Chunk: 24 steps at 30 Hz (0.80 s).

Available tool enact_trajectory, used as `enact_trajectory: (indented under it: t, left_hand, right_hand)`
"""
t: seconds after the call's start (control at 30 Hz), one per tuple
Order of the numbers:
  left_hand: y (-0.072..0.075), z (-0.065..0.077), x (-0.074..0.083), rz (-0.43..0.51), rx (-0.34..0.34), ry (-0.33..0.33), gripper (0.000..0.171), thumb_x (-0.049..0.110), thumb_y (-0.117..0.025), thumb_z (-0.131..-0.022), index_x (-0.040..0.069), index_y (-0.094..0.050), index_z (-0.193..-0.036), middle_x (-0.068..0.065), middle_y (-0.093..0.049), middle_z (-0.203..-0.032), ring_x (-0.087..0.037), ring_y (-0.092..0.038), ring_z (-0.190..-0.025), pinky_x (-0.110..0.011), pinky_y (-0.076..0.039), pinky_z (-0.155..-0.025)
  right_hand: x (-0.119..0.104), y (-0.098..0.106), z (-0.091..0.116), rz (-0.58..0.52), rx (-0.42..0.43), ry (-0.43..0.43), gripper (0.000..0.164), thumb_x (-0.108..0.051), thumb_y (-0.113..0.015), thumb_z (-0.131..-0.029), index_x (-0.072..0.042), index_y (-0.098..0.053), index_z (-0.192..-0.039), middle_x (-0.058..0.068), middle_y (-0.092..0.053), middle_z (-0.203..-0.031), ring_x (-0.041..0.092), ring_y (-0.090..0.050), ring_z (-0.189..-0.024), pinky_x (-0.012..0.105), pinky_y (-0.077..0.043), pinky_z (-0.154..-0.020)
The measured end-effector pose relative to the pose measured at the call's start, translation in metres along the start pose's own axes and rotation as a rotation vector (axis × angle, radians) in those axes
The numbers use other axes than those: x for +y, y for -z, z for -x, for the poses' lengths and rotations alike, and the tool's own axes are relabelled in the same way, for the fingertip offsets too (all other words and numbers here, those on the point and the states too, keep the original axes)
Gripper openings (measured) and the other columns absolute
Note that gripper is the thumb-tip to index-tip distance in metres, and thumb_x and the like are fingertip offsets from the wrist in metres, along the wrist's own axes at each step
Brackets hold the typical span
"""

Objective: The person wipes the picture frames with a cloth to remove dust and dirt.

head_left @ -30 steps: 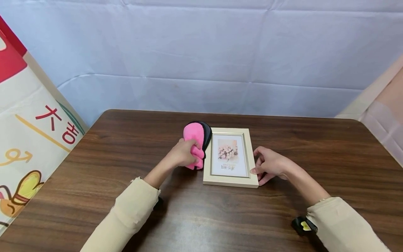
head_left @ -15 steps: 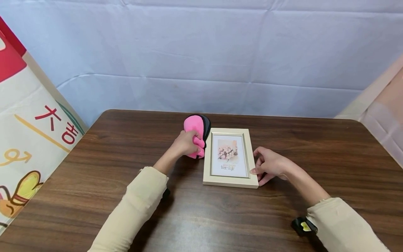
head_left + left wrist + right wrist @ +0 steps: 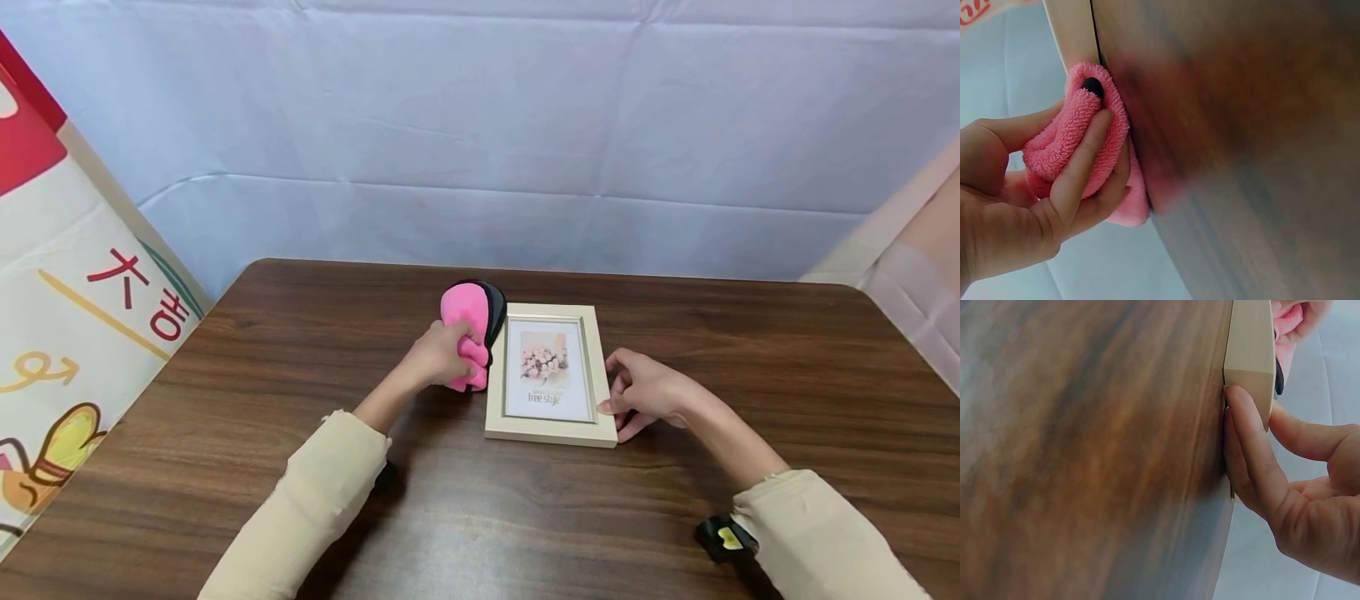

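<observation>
A cream picture frame (image 3: 551, 429) with a flower print lies face up on the wooden table. My left hand (image 3: 437, 354) grips a bunched pink plush cloth (image 3: 465, 305) with black edging and a dark grey side. The cloth lies against the frame's left edge and overlaps its upper left corner in the head view. The left wrist view shows fingers and thumb curled round the fluffy cloth (image 3: 1075, 134). My right hand (image 3: 651, 387) holds the frame near its lower right corner. In the right wrist view the thumb is on the face and the fingers are along the side.
The brown table (image 3: 480, 517) reaches back to a pale hanging sheet (image 3: 480, 142). At the left stands a printed banner (image 3: 90, 333) with red characters. A black strap with a yellow patch (image 3: 727, 537) sits at the right sleeve.
Along the frame's left edge, my left hand slid the cloth away from me, then partly back toward me. The right hand and the frame have stayed in place.
</observation>
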<state>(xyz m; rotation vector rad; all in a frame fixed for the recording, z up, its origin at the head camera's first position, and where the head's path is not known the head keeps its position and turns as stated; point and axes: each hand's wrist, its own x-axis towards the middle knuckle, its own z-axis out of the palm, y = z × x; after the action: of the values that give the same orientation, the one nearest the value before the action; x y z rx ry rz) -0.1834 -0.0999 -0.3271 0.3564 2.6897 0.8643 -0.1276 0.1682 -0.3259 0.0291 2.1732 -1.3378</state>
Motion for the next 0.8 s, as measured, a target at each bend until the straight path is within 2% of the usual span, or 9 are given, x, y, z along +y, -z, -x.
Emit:
enact_trajectory:
  t: [0.43,0.63,0.8]
  left_hand:
    - [-0.009,0.042,0.003,-0.057,-0.018,-0.041,0.033,0.005,-0.071,-0.075,0.01,-0.057,-0.104,-0.012,-0.044,-0.099,-0.025,-0.046,-0.088,-0.027,-0.046,-0.058]
    - [-0.009,0.055,0.003,-0.074,-0.037,-0.055,0.031,0.007,-0.071,-0.075,0.012,-0.056,-0.103,-0.013,-0.044,-0.096,-0.027,-0.046,-0.083,-0.029,-0.044,-0.058]
    - [-0.008,0.066,0.005,-0.082,-0.025,-0.074,0.032,0.008,-0.071,-0.075,0.012,-0.057,-0.104,-0.014,-0.044,-0.098,-0.028,-0.047,-0.083,-0.03,-0.043,-0.057]
  right_hand:
    - [0.0,0.001,0.0,0.001,-0.002,0.008,0.056,0.008,-0.057,-0.084,0.009,-0.019,-0.125,0.016,-0.048,-0.078,0.023,-0.056,-0.063,0.04,-0.057,-0.059]
    - [0.0,0.0,-0.001,0.003,-0.004,0.007,0.057,0.008,-0.058,-0.084,0.01,-0.019,-0.125,0.016,-0.048,-0.078,0.023,-0.056,-0.063,0.04,-0.057,-0.059]
    - [0.0,0.001,0.0,0.006,-0.004,0.004,0.056,0.008,-0.058,-0.084,0.009,-0.019,-0.125,0.016,-0.048,-0.079,0.023,-0.056,-0.063,0.04,-0.057,-0.059]
